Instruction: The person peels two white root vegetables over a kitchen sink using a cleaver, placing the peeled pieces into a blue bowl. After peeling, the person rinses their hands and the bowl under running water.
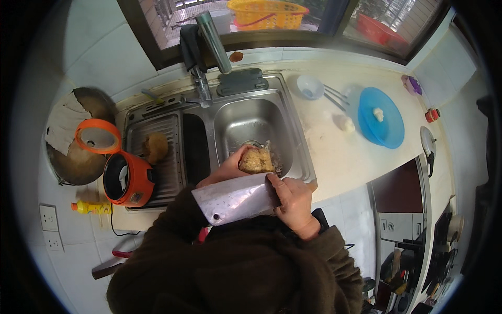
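Observation:
My left hand holds a rough, yellow-brown root vegetable over the near part of the stainless steel sink basin. In my right hand is a wide metal cleaver; the hand grips it at its right end, and the blade extends to the left in front of my body. The blade's upper edge lies close to the vegetable's near side; whether they touch I cannot tell. Bits of peel or scraps lie in the basin around the drain, partly hidden by the vegetable.
Left of the basin, an orange cooker with a raised lid and a brown rounded item sit on the ribbed drainboard. A faucet rises behind. Right, the counter holds a white bowl, chopsticks and a blue basin.

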Demonstrator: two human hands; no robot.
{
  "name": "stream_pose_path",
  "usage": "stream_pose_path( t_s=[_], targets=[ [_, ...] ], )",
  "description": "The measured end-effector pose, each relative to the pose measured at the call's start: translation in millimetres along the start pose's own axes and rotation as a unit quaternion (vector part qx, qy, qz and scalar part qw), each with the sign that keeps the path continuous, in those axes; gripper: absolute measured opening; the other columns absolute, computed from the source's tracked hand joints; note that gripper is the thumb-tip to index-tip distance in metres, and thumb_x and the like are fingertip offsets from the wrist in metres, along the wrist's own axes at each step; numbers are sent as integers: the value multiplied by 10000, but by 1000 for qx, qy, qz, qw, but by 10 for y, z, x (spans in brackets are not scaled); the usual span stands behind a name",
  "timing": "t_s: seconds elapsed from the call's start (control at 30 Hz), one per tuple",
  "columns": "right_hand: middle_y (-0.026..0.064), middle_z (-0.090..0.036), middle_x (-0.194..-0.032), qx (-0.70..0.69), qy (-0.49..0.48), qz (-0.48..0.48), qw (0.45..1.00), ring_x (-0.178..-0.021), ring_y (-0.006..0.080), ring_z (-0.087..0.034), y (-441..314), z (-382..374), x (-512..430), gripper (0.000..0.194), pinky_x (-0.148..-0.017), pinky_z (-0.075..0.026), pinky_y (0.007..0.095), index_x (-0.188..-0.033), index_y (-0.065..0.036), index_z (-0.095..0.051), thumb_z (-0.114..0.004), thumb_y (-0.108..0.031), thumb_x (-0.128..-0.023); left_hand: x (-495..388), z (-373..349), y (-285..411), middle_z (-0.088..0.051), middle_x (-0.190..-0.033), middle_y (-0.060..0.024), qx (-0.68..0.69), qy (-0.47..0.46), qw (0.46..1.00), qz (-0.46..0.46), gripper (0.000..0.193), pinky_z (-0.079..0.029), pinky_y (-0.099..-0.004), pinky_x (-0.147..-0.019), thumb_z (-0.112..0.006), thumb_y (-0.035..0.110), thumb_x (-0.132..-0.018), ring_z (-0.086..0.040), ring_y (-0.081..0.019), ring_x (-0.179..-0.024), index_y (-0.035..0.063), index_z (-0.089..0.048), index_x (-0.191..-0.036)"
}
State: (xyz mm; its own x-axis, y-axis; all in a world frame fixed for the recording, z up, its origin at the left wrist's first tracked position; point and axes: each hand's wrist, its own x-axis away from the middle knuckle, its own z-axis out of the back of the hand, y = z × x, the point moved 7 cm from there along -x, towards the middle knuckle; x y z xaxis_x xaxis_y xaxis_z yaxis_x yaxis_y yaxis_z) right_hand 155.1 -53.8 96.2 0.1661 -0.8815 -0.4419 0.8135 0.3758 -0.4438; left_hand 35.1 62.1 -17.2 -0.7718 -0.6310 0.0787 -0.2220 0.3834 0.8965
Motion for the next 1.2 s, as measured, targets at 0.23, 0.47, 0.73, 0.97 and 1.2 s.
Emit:
stream_pose_path(
  t_s=[0.23,0.47,0.73,0.97,1.2],
  targets=[
    [67,-551,-753,66,24,31,997,-700,260,-592,-92,23,-40,502,-626,-462,386,-1147,7,-638,-657,-39,-647,-42,-56,-116,-536,-1339,-91,85,-12,995,-53,779,-450,-365,-1076,-872,56,-729,-539,-194,-1253,62,-421,-1364],
    [68,-547,-751,66,30,55,996,-690,248,-587,-112,14,-59,451,-631,-470,385,-1126,13,-640,-643,-52,-680,29,-133,-60,-570,-1303,-85,98,9,995,-28,744,-458,-355,-1055,-842,53,-768,-568,-189,-1214,65,-415,-1378],
    [75,-558,-760,110,18,24,993,-690,268,-584,-82,-6,23,390,-631,-467,395,-1114,13,-642,-617,-64,-733,119,-112,-268,-559,-1333,-111,89,2,996,19,767,-458,-365,-1065,-776,34,-835,-561,-202,-1235,79,-332,-1458],
    [97,-577,-769,101,17,-47,994,-703,299,-591,183,18,129,398,-641,-465,415,-1096,-4,-652,-640,-47,-700,263,90,-706,-527,-1381,-152,226,16,971,69,664,-482,-365,-1055,-604,48,-968,-568,-233,-1235,82,-244,-1525],
    [91,-656,-832,63,-15,-141,988,-760,311,-634,158,-115,151,681,-651,-404,448,-1327,-76,-560,-687,-4,-662,56,-202,-661,-547,-1318,-92,228,-74,970,47,561,-493,-338,-989,-677,141,-931,-588,-200,-1158,84,-377,-1402]
  ],
)
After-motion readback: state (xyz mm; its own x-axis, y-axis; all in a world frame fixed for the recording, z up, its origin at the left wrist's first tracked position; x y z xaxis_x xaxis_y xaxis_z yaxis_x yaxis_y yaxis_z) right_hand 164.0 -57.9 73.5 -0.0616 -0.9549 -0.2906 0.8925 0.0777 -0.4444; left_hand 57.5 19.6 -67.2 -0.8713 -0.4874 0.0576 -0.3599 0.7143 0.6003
